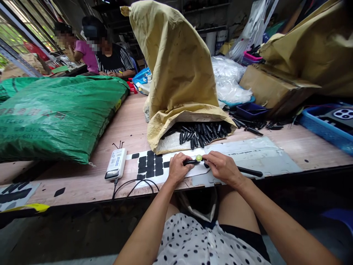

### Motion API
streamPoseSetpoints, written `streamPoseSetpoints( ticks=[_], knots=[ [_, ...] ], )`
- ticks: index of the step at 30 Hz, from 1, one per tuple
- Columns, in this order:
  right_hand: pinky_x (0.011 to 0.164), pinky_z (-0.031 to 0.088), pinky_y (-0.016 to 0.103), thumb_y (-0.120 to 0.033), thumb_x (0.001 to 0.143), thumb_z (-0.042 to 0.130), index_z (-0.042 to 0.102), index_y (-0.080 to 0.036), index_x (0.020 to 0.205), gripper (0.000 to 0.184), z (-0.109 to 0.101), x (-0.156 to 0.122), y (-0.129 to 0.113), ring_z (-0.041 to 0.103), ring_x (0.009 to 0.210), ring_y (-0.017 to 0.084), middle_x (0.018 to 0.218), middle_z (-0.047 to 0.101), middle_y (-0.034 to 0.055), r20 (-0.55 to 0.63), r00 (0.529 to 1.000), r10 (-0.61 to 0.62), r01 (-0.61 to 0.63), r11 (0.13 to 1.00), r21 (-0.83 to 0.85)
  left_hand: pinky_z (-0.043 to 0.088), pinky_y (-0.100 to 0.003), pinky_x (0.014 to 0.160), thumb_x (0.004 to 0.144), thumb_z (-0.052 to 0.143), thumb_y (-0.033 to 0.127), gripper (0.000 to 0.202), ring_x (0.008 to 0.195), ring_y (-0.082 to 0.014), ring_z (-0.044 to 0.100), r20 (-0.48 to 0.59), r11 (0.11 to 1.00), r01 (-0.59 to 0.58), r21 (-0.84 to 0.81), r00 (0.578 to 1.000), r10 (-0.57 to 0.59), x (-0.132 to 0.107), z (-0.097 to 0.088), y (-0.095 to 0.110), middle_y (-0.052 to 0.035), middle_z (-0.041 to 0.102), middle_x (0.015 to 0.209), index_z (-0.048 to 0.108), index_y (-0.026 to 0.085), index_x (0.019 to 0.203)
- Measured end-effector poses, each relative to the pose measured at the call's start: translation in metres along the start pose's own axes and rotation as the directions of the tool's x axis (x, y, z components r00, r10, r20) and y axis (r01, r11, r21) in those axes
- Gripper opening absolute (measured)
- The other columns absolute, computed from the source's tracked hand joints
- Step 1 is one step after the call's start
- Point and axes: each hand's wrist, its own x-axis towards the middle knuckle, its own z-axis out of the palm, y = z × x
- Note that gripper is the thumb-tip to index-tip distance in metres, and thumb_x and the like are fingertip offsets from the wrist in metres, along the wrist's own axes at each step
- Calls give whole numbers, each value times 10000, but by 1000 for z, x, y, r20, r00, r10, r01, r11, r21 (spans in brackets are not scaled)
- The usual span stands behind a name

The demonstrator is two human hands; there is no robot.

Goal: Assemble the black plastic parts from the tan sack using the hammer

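Observation:
My left hand is closed around a slim black cylindrical part, held level just above the table's front edge. A small yellow-green round piece sits at that part's right end. My right hand pinches close beside it, and its fingers hide whatever they grip. A longer black stick-like piece lies on the table by my right wrist. To the left of my left hand is a white sheet bearing rows of black rounded-square stickers.
An open tan sack spills black cylindrical parts ahead. A green sack lies left, near a white corded device. Blue tray and cardboard box stand right. Two people sit at the back left.

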Motion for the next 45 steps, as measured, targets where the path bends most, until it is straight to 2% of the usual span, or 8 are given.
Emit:
streamPoseSetpoints(
  ticks=[7,14,24,30,33,37,41,45],
  knots=[
    [843,526,329,-233,957,521,698,-258,1124,245,-12,-1,32,672,958,212,1009,727,49,-121,992,48,-52,998,-32,415,-357,877,769,762,214,174,931,-203,580,14,1000,-18,9,1000,17,-1,-2,2,8,675,927,737,256,936],
    [838,507,338,-196,893,563,694,-261,1062,223,-12,-11,80,645,945,219,974,703,42,30,1000,-2,6,992,-128,426,-361,875,733,768,204,259,950,-219,590,21,1000,-8,25,1000,8,-1,-4,3,3,671,949,709,259,980],
    [857,470,345,-238,910,578,675,-240,1042,164,0,-13,85,599,952,233,960,671,53,-22,1000,21,-25,983,-181,419,-362,876,726,776,233,297,979,-229,597,28,998,-39,52,999,37,-4,-4,2,-3,685,998,706,259,1014],
    [839,461,340,-259,904,587,693,-236,993,140,1,-13,87,598,952,232,942,667,56,-18,999,46,-48,975,-218,415,-376,898,812,750,304,165,997,-234,595,22,992,-48,118,999,45,-3,-4,5,-22,684,997,719,250,965],
    [825,458,332,-252,897,592,697,-231,985,139,1,-12,86,599,955,228,942,669,57,-14,998,55,-57,975,-215,430,-364,891,858,724,339,161,983,-230,607,51,983,-125,133,992,119,-21,-10,20,-43,687,996,717,240,985],
    [831,452,329,-256,902,589,696,-224,974,133,0,-11,85,596,953,225,953,667,59,-20,999,51,-54,974,-218,478,-293,811,913,662,372,191,900,-189,658,227,979,-205,-12,953,203,-70,-2,41,-28,727,978,696,247,1054],
    [835,448,327,-259,908,590,695,-219,972,129,1,-11,85,594,959,226,960,667,58,-22,998,62,-65,974,-216,479,-283,708,893,667,359,180,793,-193,686,394,987,-131,98,916,83,-113,26,41,-9,750,898,701,254,1035],
    [836,448,328,-255,908,589,695,-218,971,129,1,-12,85,592,955,226,954,664,58,-20,998,67,-69,974,-217,462,-301,671,867,691,395,276,788,-239,700,437,959,-119,259,899,-7,-121,39,41,-38,760,910,692,250,1102]
  ],
)
